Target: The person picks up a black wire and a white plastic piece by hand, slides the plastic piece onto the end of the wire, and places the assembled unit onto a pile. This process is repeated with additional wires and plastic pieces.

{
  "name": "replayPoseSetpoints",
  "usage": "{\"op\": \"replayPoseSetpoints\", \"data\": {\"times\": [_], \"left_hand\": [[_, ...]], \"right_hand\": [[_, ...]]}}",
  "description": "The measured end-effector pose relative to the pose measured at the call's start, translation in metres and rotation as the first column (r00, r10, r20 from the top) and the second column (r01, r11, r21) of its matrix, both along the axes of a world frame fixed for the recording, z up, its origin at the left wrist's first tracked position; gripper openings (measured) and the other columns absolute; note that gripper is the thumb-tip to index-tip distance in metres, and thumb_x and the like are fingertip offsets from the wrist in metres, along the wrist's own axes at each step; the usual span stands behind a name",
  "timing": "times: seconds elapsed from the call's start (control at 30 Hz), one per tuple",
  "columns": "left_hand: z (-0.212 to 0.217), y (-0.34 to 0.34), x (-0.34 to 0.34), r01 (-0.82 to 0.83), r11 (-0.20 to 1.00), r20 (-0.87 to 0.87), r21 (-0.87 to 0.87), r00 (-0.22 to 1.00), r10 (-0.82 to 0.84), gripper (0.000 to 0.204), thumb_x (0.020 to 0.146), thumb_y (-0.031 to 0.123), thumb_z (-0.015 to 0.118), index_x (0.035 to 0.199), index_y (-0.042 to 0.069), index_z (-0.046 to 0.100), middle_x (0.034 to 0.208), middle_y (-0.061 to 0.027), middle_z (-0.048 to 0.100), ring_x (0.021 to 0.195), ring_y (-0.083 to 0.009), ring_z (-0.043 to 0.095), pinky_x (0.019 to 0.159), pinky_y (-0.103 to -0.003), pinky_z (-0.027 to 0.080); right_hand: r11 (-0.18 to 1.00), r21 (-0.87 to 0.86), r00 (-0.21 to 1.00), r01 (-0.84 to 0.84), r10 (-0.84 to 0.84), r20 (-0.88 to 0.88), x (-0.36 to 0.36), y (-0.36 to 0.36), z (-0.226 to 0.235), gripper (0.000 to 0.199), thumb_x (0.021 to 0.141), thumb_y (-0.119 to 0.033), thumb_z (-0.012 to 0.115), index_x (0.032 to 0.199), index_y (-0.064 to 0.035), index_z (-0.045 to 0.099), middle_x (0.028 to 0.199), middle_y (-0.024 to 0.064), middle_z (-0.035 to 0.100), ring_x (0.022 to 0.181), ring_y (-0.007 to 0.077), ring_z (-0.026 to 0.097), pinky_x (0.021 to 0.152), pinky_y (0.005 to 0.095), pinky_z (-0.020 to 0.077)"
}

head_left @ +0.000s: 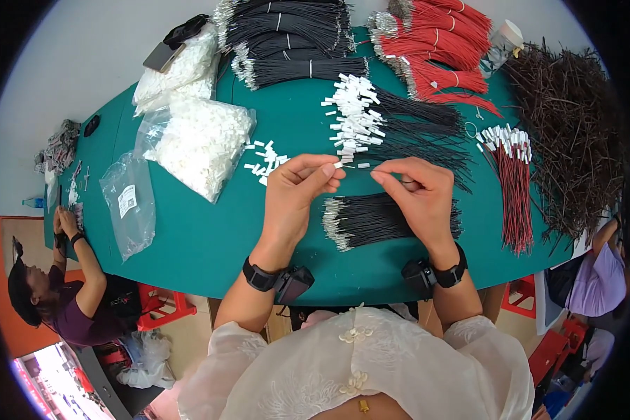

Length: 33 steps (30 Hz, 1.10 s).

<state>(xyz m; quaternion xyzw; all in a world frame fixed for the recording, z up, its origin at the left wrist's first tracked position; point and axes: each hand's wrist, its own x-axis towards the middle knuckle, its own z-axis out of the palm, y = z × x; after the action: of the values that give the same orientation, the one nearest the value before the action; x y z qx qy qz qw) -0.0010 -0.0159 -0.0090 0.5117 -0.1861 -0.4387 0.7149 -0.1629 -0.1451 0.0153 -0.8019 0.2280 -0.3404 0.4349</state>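
My left hand [297, 192] pinches a small white connector housing [339, 165] between thumb and forefinger, with a thin pale tip sticking out to its right. Facing it, my right hand [420, 196] has its thumb and forefinger closed together; what they hold is too small to make out. Another white piece shows between the two hands. Below them lies a row of black wires [378, 218] with bare metal terminals at the left end. Just beyond the hands spreads a pile of black wires [420, 126] ending in white housings. Loose white housings [266, 159] lie left of my left hand.
Bags of white housings [199, 143] and an empty clear bag [127, 203] lie left on the green table [210, 238]. Black bundles [294, 31], red bundles [437, 42], finished red wires [511, 189] and a dark wire heap [567, 133] stand around. A co-worker [70, 294] works at left.
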Motion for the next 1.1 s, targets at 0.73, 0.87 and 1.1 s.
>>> {"op": "replayPoseSetpoints", "data": {"times": [0.73, 0.87, 1.1], "left_hand": [[0.004, 0.001, -0.003, 0.033, 0.999, 0.063, 0.002, 0.997, -0.033, 0.016, 0.093, 0.007, 0.069, 0.106, -0.003, 0.071, 0.091, -0.0116, 0.073, 0.082, -0.0134, 0.069, 0.073, -0.025, 0.054], [0.002, 0.001, -0.003, 0.028, 0.999, 0.073, -0.018, 0.997, -0.026, 0.016, 0.093, 0.007, 0.070, 0.106, -0.002, 0.072, 0.092, -0.0108, 0.073, 0.083, -0.0134, 0.069, 0.073, -0.024, 0.054], [-0.002, 0.002, -0.001, 0.014, 0.999, -0.046, -0.042, 0.999, -0.016, 0.017, 0.093, 0.009, 0.071, 0.107, -0.001, 0.073, 0.095, -0.0092, 0.073, 0.085, -0.0136, 0.069, 0.074, -0.024, 0.054]], "right_hand": [[0.999, 0.035, 0.999, -0.031, 0.030, 0.017, 0.003, 0.003, 0.003, 0.011, 0.082, 0.001, 0.076, 0.093, 0.0001, 0.074, 0.067, -0.0017, 0.051, 0.058, 0.0049, 0.038, 0.051, 0.0235, 0.0257], [0.998, 0.062, 0.999, -0.027, 0.024, 0.049, 0.005, 0.004, 0.001, 0.011, 0.082, 0.002, 0.076, 0.092, 0.0003, 0.074, 0.068, -0.0011, 0.054, 0.058, 0.0052, 0.040, 0.052, 0.0232, 0.0270], [1.000, -0.021, 0.998, -0.018, 0.019, 0.054, 0.004, 0.004, 0.002, 0.010, 0.083, 0.002, 0.076, 0.092, 0.0006, 0.074, 0.069, 0.0002, 0.056, 0.058, 0.0057, 0.043, 0.051, 0.0232, 0.0292]]}}
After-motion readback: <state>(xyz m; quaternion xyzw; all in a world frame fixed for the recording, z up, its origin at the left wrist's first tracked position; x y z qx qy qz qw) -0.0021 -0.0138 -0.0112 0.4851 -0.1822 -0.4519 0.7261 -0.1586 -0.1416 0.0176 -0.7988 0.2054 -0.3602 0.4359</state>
